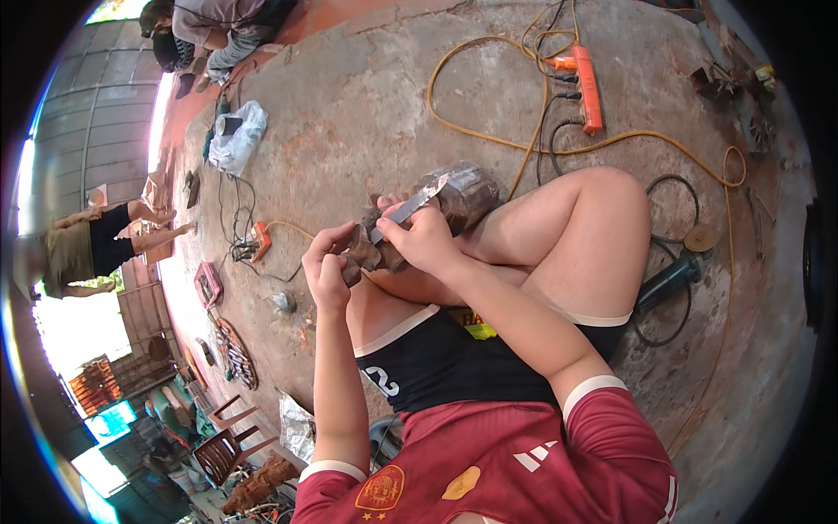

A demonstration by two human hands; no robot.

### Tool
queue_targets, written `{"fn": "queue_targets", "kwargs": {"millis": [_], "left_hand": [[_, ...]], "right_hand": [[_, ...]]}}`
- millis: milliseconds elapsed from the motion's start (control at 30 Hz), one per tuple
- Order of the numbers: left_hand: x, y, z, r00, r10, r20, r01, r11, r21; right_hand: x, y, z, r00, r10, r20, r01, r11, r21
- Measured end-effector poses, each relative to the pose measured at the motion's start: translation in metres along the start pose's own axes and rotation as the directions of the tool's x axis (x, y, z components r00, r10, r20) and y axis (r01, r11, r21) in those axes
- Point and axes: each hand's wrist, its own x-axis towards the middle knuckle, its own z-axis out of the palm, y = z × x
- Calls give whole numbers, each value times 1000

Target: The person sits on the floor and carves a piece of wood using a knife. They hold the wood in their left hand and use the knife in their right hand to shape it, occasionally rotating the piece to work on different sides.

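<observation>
A lumpy brown piece [467, 199], shiny in places, lies across my bent legs; whether it is wood or stone I cannot tell. My left hand [328, 269] is closed around its narrower near end, fingers curled and thumb pressed in. Over the middle of the piece, my right hand [425, 240] pinches a narrow grey strip [410, 208] that looks like sandpaper. The strip's far end catches the light and rests on or just above the brown surface. My fingers hide part of the piece between both hands.
To my right lies a green angle grinder [668, 284] with its cord. An orange power strip [587, 92] and yellow cable [646, 135] are ahead. Leftward are a plastic bag [240, 140] and an orange socket [259, 240]. Two people [214, 31] are at the far left.
</observation>
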Motion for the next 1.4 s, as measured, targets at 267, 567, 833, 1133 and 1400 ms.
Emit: {"fn": "queue_targets", "kwargs": {"millis": [267,567,833,1133,1400], "left_hand": [[-7,-7,0,999,0,-49,1,1000,15],[-4,-10,-4,1000,-14,-24,15,1000,27],[-4,-3,0,1000,5,-20,-4,999,49],[-3,-9,-4,1000,1,-19,0,999,48],[-2,-2,2,999,44,-12,-43,999,17]], "right_hand": [[-11,-10,9,972,-139,-187,113,983,-144],[-4,-8,-3,996,60,71,-54,995,-80],[5,-20,-12,993,118,18,-114,982,-150],[6,-13,-12,991,-6,133,20,994,-104],[12,-22,-19,997,68,33,-63,990,-127]]}}
